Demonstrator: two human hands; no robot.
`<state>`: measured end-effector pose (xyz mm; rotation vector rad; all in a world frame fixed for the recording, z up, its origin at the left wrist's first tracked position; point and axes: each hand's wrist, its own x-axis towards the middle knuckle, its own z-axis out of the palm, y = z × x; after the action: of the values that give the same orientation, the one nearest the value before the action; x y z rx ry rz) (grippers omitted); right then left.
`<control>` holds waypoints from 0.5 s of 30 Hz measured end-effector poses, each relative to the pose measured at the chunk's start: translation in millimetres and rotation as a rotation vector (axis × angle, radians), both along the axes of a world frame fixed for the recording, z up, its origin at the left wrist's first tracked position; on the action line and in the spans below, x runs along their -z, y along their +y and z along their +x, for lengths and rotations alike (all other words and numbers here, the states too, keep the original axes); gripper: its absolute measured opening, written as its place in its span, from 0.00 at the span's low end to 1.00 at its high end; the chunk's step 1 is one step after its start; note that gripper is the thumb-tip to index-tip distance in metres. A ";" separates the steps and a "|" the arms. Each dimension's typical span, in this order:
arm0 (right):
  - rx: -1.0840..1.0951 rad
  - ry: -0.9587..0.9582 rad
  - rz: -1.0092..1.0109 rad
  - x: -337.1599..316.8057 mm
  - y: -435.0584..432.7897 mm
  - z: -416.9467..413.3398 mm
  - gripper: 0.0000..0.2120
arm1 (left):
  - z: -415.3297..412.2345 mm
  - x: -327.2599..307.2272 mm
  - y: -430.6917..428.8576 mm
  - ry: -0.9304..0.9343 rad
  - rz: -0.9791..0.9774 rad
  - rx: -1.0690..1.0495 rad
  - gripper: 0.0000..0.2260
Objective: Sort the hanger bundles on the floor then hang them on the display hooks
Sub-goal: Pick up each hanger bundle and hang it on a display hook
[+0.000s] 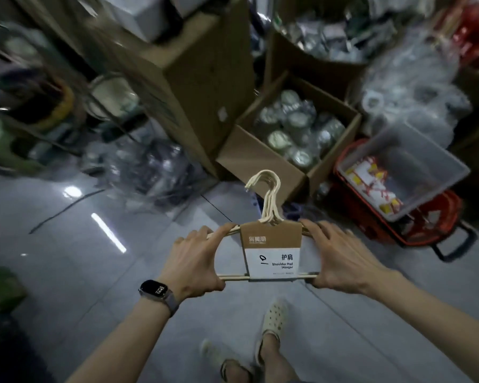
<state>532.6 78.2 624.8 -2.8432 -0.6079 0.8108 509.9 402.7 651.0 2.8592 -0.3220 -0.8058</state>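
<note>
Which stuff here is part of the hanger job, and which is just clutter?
Job:
hanger bundle, held at its ends by the left hand and right hand. No display hooks in view.

Clutter:
tall cardboard box
open cardboard box
clear bin
red basket

card sleeve (271, 244) on hanger bundle (270, 208), "护肩", "Shoulder Pad Hanger", brown logo above illegible

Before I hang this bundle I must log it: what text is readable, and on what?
"护肩": white label on the hanger bundle.
"Shoulder Pad Hanger": same label.
Logo on the brown band, the label's fine print, watch digits: too blurred to read.
</note>
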 end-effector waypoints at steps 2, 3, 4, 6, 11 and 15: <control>-0.088 -0.083 0.033 -46.1 39.3 12.9 0.59 | -18.4 -48.4 39.0 -0.094 0.024 -0.082 0.52; -0.130 -0.110 0.053 -68.1 60.9 17.9 0.61 | -29.7 -71.3 59.7 -0.141 0.044 -0.121 0.53; -0.174 -0.123 0.083 -90.8 84.3 21.4 0.62 | -42.9 -94.0 81.1 -0.185 0.067 -0.162 0.53; -0.248 -0.096 0.171 -132.0 134.0 24.5 0.62 | -74.3 -137.5 124.5 -0.265 0.115 -0.249 0.54; -0.382 0.084 0.432 -225.4 276.9 10.3 0.37 | -177.8 -248.3 224.2 -0.407 0.236 -0.426 0.53; -0.455 0.175 0.591 -288.2 398.3 -32.6 0.40 | -272.4 -322.2 291.3 -0.509 0.359 -0.546 0.52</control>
<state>500.0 476.5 913.0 -2.1035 -1.2487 0.7612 237.6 694.0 973.2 3.1892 0.5935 -0.0285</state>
